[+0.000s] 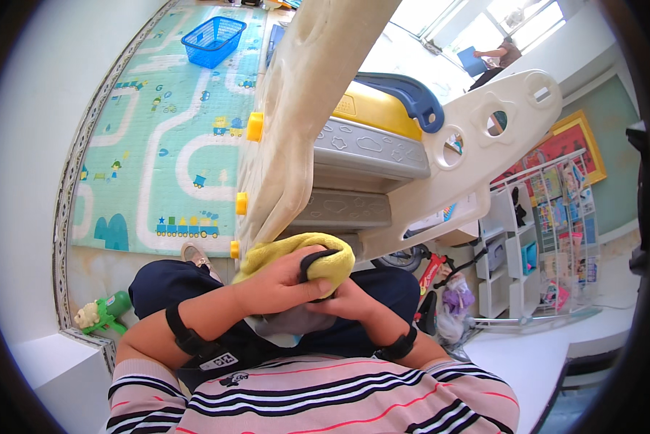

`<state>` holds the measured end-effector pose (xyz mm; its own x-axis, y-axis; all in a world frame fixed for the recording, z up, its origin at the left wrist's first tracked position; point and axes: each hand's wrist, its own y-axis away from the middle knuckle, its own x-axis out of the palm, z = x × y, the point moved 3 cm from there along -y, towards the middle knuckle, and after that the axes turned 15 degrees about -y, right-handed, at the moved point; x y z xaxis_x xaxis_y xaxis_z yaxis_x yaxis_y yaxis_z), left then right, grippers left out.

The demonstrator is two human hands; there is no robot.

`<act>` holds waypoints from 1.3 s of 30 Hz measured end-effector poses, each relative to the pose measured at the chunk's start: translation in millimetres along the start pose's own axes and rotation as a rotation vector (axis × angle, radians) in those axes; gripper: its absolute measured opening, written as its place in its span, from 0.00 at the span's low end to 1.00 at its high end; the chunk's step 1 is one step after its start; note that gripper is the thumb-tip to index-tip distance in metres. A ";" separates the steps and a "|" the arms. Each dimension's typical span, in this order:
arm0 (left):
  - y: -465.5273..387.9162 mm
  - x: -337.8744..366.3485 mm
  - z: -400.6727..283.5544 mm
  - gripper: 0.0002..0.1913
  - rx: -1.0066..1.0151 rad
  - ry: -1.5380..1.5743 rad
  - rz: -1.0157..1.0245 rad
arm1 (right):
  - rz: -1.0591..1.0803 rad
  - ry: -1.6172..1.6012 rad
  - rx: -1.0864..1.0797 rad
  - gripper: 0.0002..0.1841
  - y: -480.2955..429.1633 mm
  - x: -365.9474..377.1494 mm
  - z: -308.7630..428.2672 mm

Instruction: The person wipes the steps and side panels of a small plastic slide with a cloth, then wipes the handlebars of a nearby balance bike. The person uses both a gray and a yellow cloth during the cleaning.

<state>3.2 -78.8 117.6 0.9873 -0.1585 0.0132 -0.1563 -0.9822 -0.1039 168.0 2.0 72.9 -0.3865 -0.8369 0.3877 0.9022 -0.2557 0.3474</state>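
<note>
A folded yellow cloth (330, 266) with a dark edge is bunched in front of my lap. My left hand (284, 279) grips it, thumb pressed over the dark edge. From the other side my right hand (349, 301) holds its lower part, with some fingers hidden under the folds. Below both hands hangs a grey piece of fabric (292, 320); whether it belongs to the yellow cloth I cannot tell. Just beyond my knees rise the grey steps (338, 209) of a plastic play slide, between two cream side panels (298, 108).
Left of the slide lies a printed play mat (156, 152) bearing a blue plastic basket (213, 43). A green toy (108, 312) rests near the left wall. To the right are a red balance bike (431, 274), white shelves (507, 266) and a metal rack (564, 233). Another person (501, 57) is by the windows.
</note>
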 end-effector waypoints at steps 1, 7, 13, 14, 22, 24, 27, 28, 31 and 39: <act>-0.9 -5.6 -1.3 0.24 0.053 -0.136 0.003 | -0.079 0.081 0.022 0.40 1.9 -2.7 2.4; 31.0 -53.6 -1.3 0.29 0.388 -0.336 -0.264 | -0.260 0.041 -0.620 0.24 29.2 -65.4 87.9; 13.0 -55.5 34.2 0.39 0.140 -0.691 -0.798 | -0.766 0.589 -0.879 0.26 1.1 -121.8 158.3; 6.7 -46.5 37.6 0.46 0.155 -0.752 -0.737 | -0.732 0.747 -0.821 0.29 -18.0 -124.2 158.7; -12.5 -46.0 59.6 0.50 -0.051 -0.741 -0.809 | -0.911 1.495 -0.714 0.45 -83.9 -121.1 108.1; -12.8 -44.9 61.5 0.50 -0.037 -0.759 -0.815 | -0.859 1.520 -0.760 0.44 -82.1 -127.0 116.1; -12.9 -41.9 62.4 0.50 0.001 -0.778 -0.845 | -0.751 1.560 -0.725 0.42 -81.3 -137.0 128.4; -13.3 -41.6 62.0 0.50 0.015 -0.791 -0.855 | -0.755 1.526 -0.724 0.37 -81.5 -139.2 130.4; -14.6 -42.4 61.8 0.49 0.019 -0.826 -0.870 | -0.778 1.436 -0.918 0.33 -82.4 -131.7 121.8; -14.5 -44.1 65.3 0.47 0.023 -0.880 -0.881 | -0.723 1.364 -0.959 0.27 -60.7 -91.8 37.9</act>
<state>-36.1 -51.0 53.6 0.4414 0.6830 -0.5820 0.5604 -0.7164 -0.4156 141.5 112.6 48.6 -0.7429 -0.0869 -0.6637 0.6223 -0.4549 -0.6370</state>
